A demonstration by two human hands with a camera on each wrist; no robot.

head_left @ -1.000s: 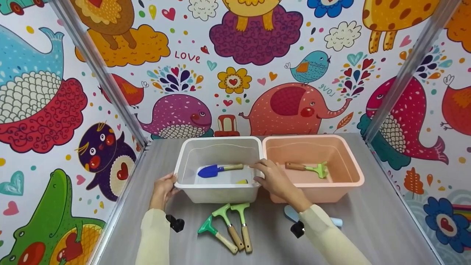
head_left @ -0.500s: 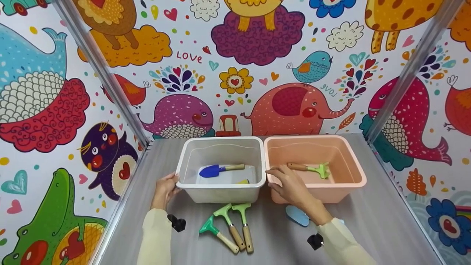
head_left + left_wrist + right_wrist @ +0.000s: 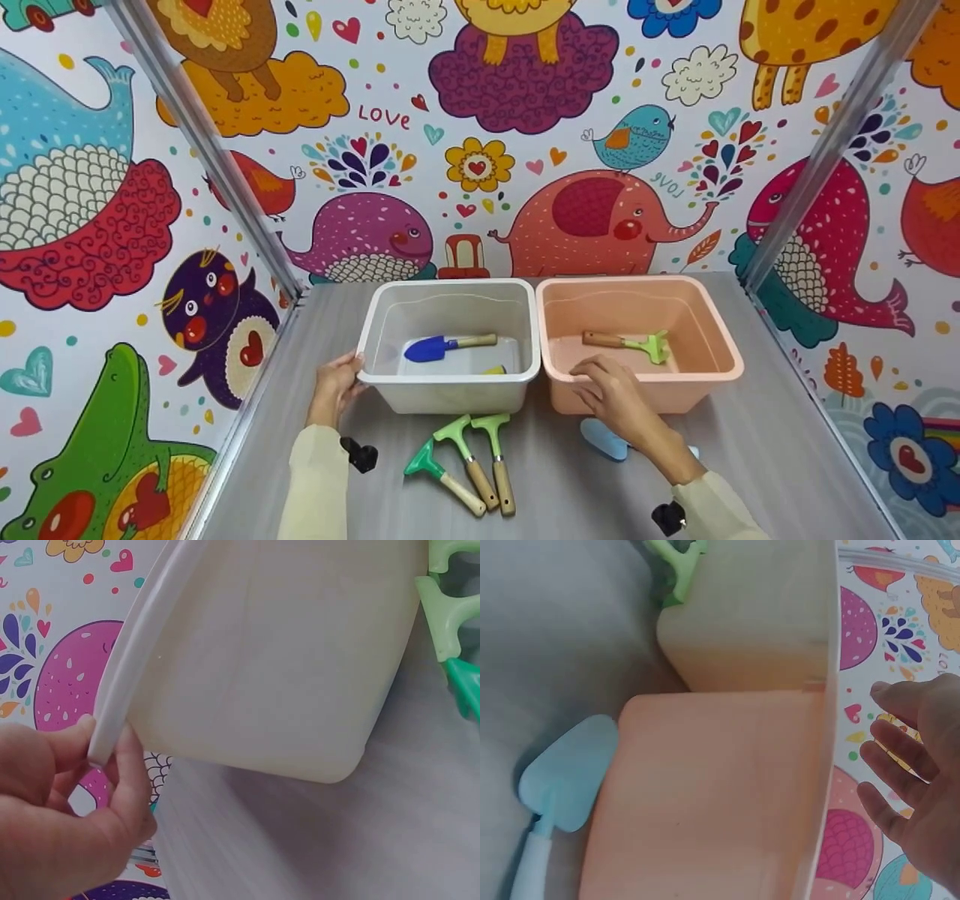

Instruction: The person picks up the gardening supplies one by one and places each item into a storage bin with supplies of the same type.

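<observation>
White tub (image 3: pixel 457 396) held, right hand (image 3: pixel 619 396) free

Our left hand (image 3: pixel 336 381) pinches the white tub by its near left corner. Three green tools (image 3: pixel 462 445) lie in front, handles toward us. We see table (image 3: pixel 547 480) between them and the light blue shovel (image 3: pixel 604 440), which lies sideways below our right arm (image 3: pixel 667 450), blade left. Our right hand, nearest it, is empty and loose, near the peach tub (image 3: pixel 690 392).

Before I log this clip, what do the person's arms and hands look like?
The left hand and right hand are ungloved. Plain pale yellow sleeves cover the forearms partway. A small black device shows beside each cuff.
</observation>
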